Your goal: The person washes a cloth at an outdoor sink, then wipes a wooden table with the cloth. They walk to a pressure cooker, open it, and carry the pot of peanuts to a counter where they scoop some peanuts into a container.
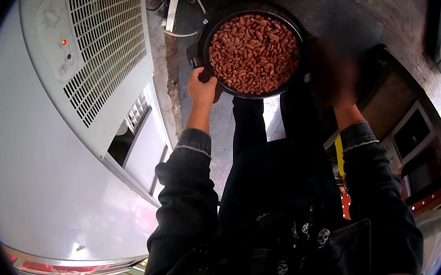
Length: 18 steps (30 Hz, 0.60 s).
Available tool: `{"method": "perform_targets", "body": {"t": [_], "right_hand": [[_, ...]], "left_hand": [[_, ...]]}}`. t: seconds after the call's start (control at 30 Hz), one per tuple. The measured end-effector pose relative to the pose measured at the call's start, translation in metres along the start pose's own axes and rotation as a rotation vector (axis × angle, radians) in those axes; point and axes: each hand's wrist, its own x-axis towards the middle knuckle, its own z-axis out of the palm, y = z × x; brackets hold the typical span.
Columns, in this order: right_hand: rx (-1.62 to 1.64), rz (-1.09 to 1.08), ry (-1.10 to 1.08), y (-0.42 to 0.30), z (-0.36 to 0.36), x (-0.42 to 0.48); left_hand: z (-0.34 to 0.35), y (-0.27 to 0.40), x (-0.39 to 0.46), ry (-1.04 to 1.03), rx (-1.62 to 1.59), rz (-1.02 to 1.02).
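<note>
A round dark pot [301, 28] is in front of me at the top of the view, full of reddish-brown kernels that look like peanuts [254, 55]. My left hand [201, 89] grips the pot's left side near its handle, thumb on top. At the pot's right side is my right hand [337, 75], blurred and in deep shadow. Its fingers are hard to make out, so its hold on the pot cannot be told. My dark trouser legs [248, 124] show just below the pot.
A white appliance [67, 173] with a vent grille [109, 36] and a lit orange lamp stands close on the left. A power strip [173, 9] with white cables lies beyond it. On the right is a cabinet-like unit [415, 145] with dark panels. Grey floor [222, 137] shows below.
</note>
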Motion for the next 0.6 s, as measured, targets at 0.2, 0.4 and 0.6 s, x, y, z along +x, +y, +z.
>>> {"method": "perform_targets", "body": {"t": [0.2,0.4,0.6], "right_hand": [[-0.024,-0.013,0.014,0.002,-0.001,-0.004],[-0.053,-0.053,0.020,0.003,0.006,-0.003],[-0.195,-0.130,0.005,-0.008,-0.008,-0.003]], "left_hand": [[0.002,0.006,-0.001,-0.134,-0.273,-0.139],[0.004,-0.001,-0.003,-0.151,-0.276,-0.077],[-0.015,0.027,-0.025,-0.222,-0.521,-0.029]]}}
